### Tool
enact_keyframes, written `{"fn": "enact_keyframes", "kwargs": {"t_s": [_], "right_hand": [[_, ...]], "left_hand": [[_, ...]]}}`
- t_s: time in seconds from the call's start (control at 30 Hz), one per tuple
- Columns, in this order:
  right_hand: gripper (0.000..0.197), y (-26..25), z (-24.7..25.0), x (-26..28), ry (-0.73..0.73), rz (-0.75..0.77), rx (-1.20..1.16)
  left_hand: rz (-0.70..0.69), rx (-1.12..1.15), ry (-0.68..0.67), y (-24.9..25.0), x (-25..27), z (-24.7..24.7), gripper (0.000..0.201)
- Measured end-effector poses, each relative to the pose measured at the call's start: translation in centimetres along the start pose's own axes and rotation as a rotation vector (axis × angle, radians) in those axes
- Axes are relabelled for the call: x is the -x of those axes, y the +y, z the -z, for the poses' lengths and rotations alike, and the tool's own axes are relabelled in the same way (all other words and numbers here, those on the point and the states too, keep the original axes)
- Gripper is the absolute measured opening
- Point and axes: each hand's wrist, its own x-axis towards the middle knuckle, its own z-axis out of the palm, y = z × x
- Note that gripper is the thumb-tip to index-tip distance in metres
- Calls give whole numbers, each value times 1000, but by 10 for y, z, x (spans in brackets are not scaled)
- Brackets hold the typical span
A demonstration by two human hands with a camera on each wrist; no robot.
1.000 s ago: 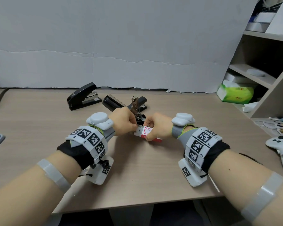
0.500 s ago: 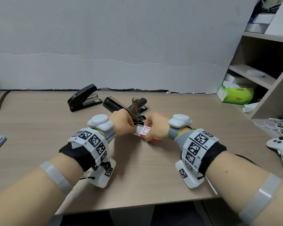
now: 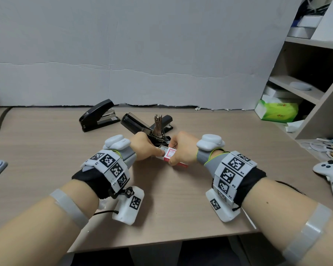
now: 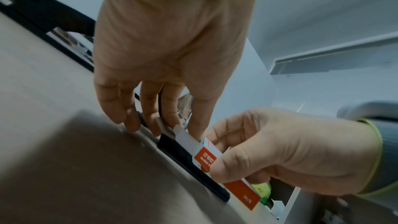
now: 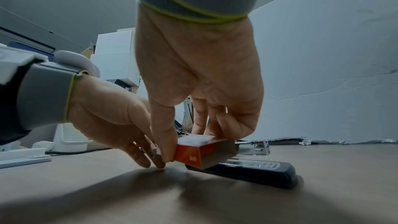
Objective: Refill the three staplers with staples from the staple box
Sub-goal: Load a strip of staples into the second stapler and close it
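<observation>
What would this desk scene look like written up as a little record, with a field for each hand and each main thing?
Left hand: fingertips pinch the grey inner tray, slid partly out of the box
Right hand: grips the red-and-white staple box just above the desk
Open stapler: black, top swung back, right behind the hands
Closed stapler: black, farther back on the left, untouched
Third stapler: partly hidden behind the open one
Desk: light wood
Off to the right: white game controller, green tissue pack
</observation>
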Motion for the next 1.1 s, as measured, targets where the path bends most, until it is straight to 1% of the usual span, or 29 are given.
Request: {"fn": "enact_keyframes", "kwargs": {"t_s": [0.17, 0.33, 0.5, 0.63, 0.77, 0.93, 1.1], "right_hand": [[31, -2, -1, -1, 0, 4, -5], [34, -2, -2, -3, 2, 4, 5], [35, -1, -1, -2, -1, 11, -1], [34, 0, -1, -1, -3, 12, -9], [33, 1, -2, -2, -3, 14, -7], [35, 3, -2, -2, -12, 7, -2], [38, 5, -3, -2, -30, 8, 11]], "left_hand": [[35, 82, -49, -1, 1, 4, 30], [-18, 125, -42, 1, 3, 3, 22], [-31, 127, -41, 4, 5, 2, 17], [-1, 150, -33, 3, 3, 0, 19], [13, 178, -81, -1, 0, 0, 17], [4, 244, -85, -7, 1, 6, 30], [-8, 274, -53, -4, 5, 11, 21]]}}
